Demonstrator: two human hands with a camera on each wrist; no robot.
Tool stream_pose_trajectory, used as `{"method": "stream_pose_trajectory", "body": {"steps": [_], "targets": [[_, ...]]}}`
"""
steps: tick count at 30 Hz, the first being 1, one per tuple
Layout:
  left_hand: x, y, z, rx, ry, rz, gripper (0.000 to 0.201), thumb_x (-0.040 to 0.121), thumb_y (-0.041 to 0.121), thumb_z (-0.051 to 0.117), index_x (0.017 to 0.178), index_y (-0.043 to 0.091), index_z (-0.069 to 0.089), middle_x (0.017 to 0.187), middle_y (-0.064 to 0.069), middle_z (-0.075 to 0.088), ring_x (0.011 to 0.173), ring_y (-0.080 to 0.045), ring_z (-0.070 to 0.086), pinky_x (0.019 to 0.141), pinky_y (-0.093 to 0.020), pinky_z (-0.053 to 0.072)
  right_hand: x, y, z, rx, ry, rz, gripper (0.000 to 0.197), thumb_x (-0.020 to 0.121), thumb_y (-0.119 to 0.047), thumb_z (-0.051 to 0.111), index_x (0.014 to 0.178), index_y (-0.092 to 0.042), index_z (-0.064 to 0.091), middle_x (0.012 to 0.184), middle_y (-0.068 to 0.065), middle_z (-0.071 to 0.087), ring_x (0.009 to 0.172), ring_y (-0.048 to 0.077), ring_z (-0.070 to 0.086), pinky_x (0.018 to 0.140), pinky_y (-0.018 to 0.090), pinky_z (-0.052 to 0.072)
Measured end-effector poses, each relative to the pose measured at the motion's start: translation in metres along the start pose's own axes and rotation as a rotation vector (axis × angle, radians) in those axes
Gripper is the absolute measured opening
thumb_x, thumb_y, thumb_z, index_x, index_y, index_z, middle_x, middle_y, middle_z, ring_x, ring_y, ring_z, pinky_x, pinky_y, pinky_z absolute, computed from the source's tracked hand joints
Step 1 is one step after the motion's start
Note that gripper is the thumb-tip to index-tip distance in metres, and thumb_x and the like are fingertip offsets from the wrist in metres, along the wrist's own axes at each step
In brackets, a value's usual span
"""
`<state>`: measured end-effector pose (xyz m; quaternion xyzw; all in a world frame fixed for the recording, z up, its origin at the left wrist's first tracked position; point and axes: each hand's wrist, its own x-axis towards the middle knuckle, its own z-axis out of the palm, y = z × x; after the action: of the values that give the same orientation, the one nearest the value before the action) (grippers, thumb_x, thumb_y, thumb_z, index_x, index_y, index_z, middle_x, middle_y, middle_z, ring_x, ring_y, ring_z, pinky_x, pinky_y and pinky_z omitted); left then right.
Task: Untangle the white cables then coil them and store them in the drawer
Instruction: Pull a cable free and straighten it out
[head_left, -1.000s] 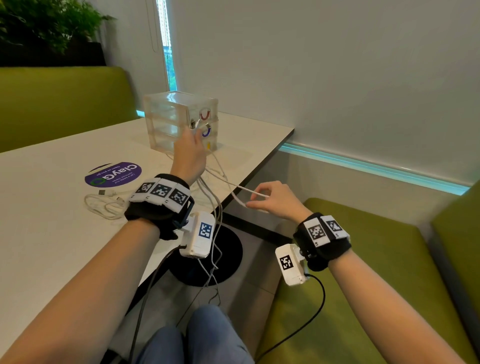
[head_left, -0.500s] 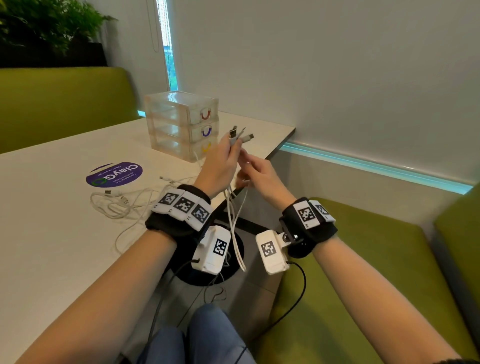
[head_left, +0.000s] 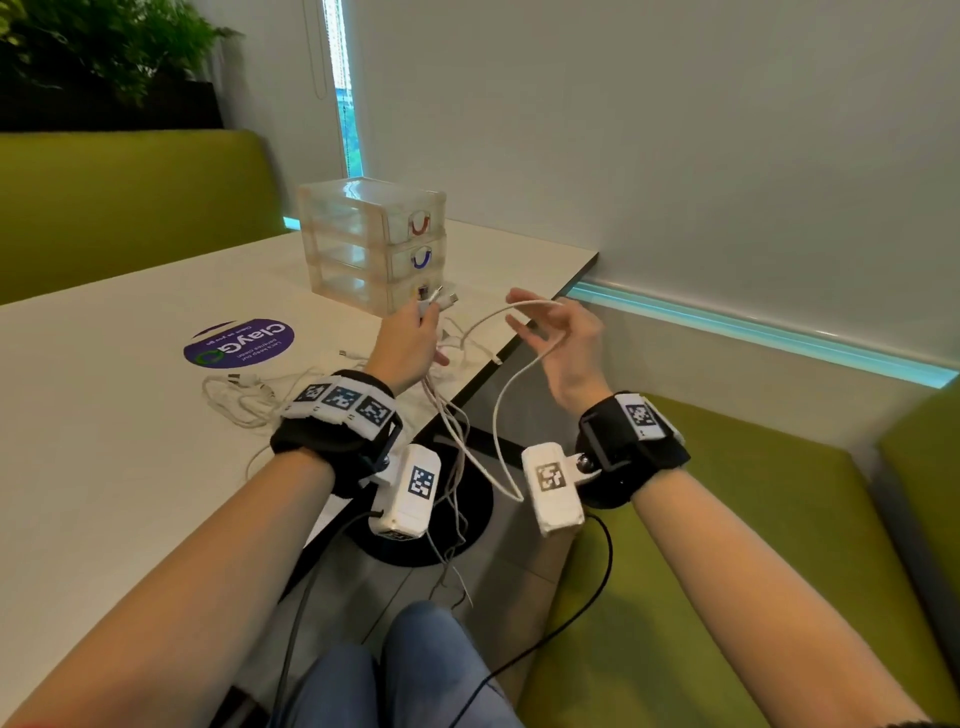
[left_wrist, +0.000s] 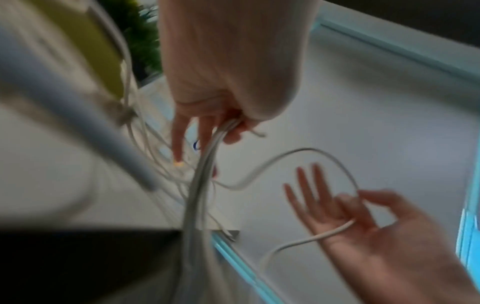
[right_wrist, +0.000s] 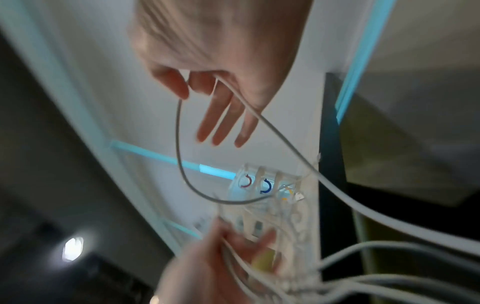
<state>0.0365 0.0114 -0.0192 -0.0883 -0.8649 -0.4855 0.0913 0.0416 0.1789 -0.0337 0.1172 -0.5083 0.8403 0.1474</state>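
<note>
On the far left of the table (head_left: 104, 441), a loose tangle of white cables (head_left: 236, 397) lies just below a round purple sticker (head_left: 239, 343). The left hand (head_left: 408, 345) is raised above the table's edge, fingers curled around a bundle of cables (left_wrist: 205, 164) whose plugs (head_left: 439, 301) stick up out of the fist, while the rest of the bundle hangs down past the edge toward the floor. Just behind that hand stands a clear drawer unit (head_left: 371, 241) with three drawers, all closed. One cable (head_left: 498, 415) arcs from the left hand across to the right hand (head_left: 569, 348), which is held off the table's side: thumb and forefinger pinch this strand, the other fingers spread straight, and the cable drops in a long loop beneath the wrist. Green bench seats (head_left: 727, 545) flank the table, a pale wall (head_left: 675, 156) rises to the right, and a plant (head_left: 93, 47) sits behind the far seat.
</note>
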Motion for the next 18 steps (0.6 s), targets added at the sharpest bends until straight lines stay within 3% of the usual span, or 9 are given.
{"method": "stream_pose_trajectory", "body": {"steps": [2,3,5,8,10,12,14,16,18], "targets": [[0.003,-0.003,-0.004,0.199,-0.067,-0.058,0.041,0.102,0.025,0.028,0.079,0.003,0.052,0.089,-0.024,0.057,0.096,-0.037,0.059,0.070,-0.031,0.040,0.002,-0.004,-0.004,0.137,0.012,0.039,0.025,0.077,-0.014,0.041,0.058,-0.003,0.052,0.052,0.006,0.061,0.070,0.024,0.067,0.074,0.036,0.057],[0.005,-0.005,-0.005,0.252,-0.122,-0.093,0.044,0.102,0.028,0.028,0.094,-0.005,0.057,0.104,-0.030,0.058,0.107,-0.039,0.055,0.081,-0.036,0.040,0.002,-0.005,-0.005,0.113,0.028,0.043,0.029,0.079,-0.017,0.042,0.052,-0.008,0.046,0.041,0.001,0.049,0.055,0.020,0.062,0.068,0.034,0.057],[0.007,-0.005,-0.005,0.288,-0.217,-0.156,0.050,0.101,0.034,0.029,0.119,-0.006,0.051,0.124,-0.028,0.054,0.118,-0.038,0.049,0.096,-0.039,0.037,0.002,-0.002,-0.005,-0.049,0.060,0.025,0.048,0.091,-0.016,0.043,0.043,-0.014,0.041,0.037,-0.003,0.035,0.041,0.014,0.049,0.061,0.031,0.057],[0.010,-0.005,-0.004,0.302,-0.238,-0.175,0.057,0.101,0.038,0.030,0.126,-0.011,0.045,0.131,-0.031,0.049,0.121,-0.041,0.047,0.101,-0.040,0.036,-0.001,0.007,-0.005,-0.259,0.146,-0.024,0.037,0.091,-0.008,0.051,0.056,-0.009,0.059,0.070,0.016,0.057,0.065,0.019,0.062,0.070,0.028,0.058],[0.010,-0.006,-0.004,0.316,-0.247,-0.200,0.058,0.101,0.037,0.030,0.128,-0.012,0.042,0.132,-0.032,0.048,0.122,-0.043,0.046,0.101,-0.040,0.037,-0.003,0.008,-0.009,-0.246,0.177,-0.034,0.023,0.090,0.000,0.049,0.072,-0.003,0.064,0.085,0.015,0.063,0.078,0.019,0.064,0.076,0.031,0.058],[0.010,-0.006,-0.004,0.321,-0.261,-0.226,0.056,0.101,0.037,0.030,0.128,-0.011,0.043,0.131,-0.030,0.049,0.121,-0.041,0.047,0.101,-0.039,0.036,-0.005,0.006,-0.014,-0.248,0.128,-0.003,0.025,0.089,0.004,0.046,0.071,-0.002,0.061,0.067,0.009,0.065,0.064,0.016,0.066,0.071,0.029,0.059],[0.007,-0.004,-0.004,0.325,-0.265,-0.232,0.053,0.101,0.035,0.029,0.129,-0.007,0.045,0.132,-0.027,0.049,0.121,-0.039,0.047,0.100,-0.037,0.036,-0.009,0.005,-0.013,-0.311,0.053,0.081,0.028,0.090,0.003,0.042,0.065,-0.006,0.049,0.051,0.004,0.050,0.041,0.012,0.053,0.051,0.025,0.053],[0.004,0.001,-0.004,0.350,-0.272,-0.227,0.048,0.102,0.033,0.028,0.129,-0.003,0.046,0.134,-0.022,0.048,0.123,-0.035,0.046,0.099,-0.034,0.035,-0.009,0.011,-0.011,-0.425,0.028,0.195,0.023,0.093,-0.003,0.041,0.071,-0.009,0.042,0.049,0.001,0.035,0.033,0.008,0.032,0.035,0.021,0.036],[0.000,0.007,-0.002,0.377,-0.284,-0.234,0.044,0.103,0.027,0.024,0.133,0.000,0.042,0.140,-0.020,0.043,0.128,-0.034,0.041,0.102,-0.033,0.033,-0.007,0.020,-0.009,-0.618,0.031,0.284,0.010,0.092,-0.012,0.047,0.083,-0.010,0.048,0.054,0.001,0.034,0.034,0.008,0.029,0.035,0.020,0.031]]}}
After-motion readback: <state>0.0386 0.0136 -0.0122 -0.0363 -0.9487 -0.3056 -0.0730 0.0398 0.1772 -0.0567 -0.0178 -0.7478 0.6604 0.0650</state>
